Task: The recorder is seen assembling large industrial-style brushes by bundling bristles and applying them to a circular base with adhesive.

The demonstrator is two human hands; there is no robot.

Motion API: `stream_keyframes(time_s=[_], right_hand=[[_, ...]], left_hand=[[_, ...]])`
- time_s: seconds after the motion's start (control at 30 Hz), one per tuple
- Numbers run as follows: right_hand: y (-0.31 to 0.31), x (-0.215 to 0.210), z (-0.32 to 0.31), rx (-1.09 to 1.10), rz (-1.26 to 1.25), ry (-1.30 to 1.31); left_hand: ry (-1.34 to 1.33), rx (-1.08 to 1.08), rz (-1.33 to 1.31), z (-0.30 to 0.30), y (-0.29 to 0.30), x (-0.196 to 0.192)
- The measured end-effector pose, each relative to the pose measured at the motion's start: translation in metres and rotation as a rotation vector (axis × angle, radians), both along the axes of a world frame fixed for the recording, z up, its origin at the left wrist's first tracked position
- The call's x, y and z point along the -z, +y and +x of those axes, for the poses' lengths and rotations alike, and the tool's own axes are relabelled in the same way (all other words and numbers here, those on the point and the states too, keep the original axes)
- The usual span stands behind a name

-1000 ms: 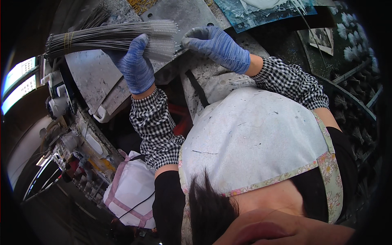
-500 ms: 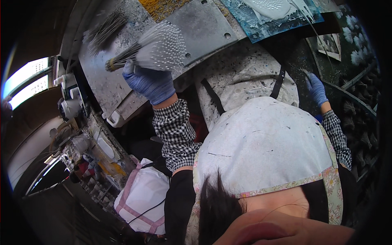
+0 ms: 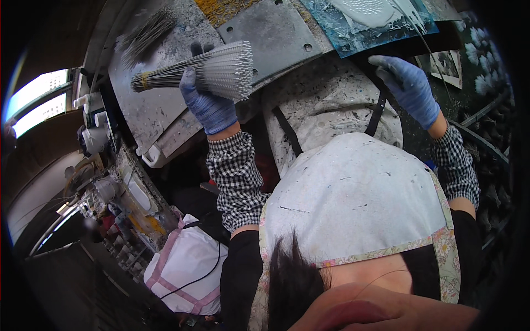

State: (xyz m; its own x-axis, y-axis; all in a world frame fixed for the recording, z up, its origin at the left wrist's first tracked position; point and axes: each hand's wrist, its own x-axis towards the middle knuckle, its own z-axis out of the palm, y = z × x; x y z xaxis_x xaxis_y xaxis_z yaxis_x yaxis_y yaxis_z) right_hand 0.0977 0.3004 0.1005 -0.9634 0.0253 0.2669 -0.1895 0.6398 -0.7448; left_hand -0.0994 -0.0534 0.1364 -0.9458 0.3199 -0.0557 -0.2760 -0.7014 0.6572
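My left hand, in a blue knit glove, is wrapped round a bundle of thin wire-stemmed brushes. The bundle lies nearly level above the metal worktop, its whitish bristled ends fanning to the right. A yellow band ties the bare wire stems at the left. My right hand, gloved alike, is raised at the right, apart from the bundle. Its fingers are stretched toward the upper left, and I see nothing in them. A flat grey metal plate with holes lies just beyond the bundle.
Another wire bundle lies on the worktop at the far left. A blue sheet at the back carries white paste. Many brush bundles stand along the right. A white bag with pink bands sits at lower left.
My right hand has come up and leftward from the dark area at the right. The bundle in my left hand has turned more level, its stem end shifting left.
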Motion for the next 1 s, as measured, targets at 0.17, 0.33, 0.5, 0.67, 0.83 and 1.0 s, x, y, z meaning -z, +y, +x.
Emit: stream_keyframes(time_s=[0.17,0.33,0.5,0.67,0.83,1.0], right_hand=[[-0.041,-0.054,-0.091,-0.258,0.039,0.225],[-0.087,-0.072,-0.132,-0.474,-0.345,0.233],[-0.092,-0.065,-0.14,-0.459,-0.251,-0.167],[-0.09,-0.052,-0.145,-0.473,-0.204,0.15],[-0.088,-0.036,-0.149,-0.433,-0.122,0.247],[-0.08,-0.039,-0.143,-0.392,-0.04,0.118]], left_hand=[[0.115,-0.203,-0.418,0.005,0.019,-0.009],[0.2,-0.182,-0.535,0.009,0.02,-0.013],[0.202,-0.148,-0.648,0.005,0.025,-0.01],[0.344,-0.12,-0.631,0.002,0.038,-0.008],[0.352,-0.084,-0.662,0.001,0.05,-0.012],[0.38,-0.087,-0.743,-0.002,0.061,-0.015]])
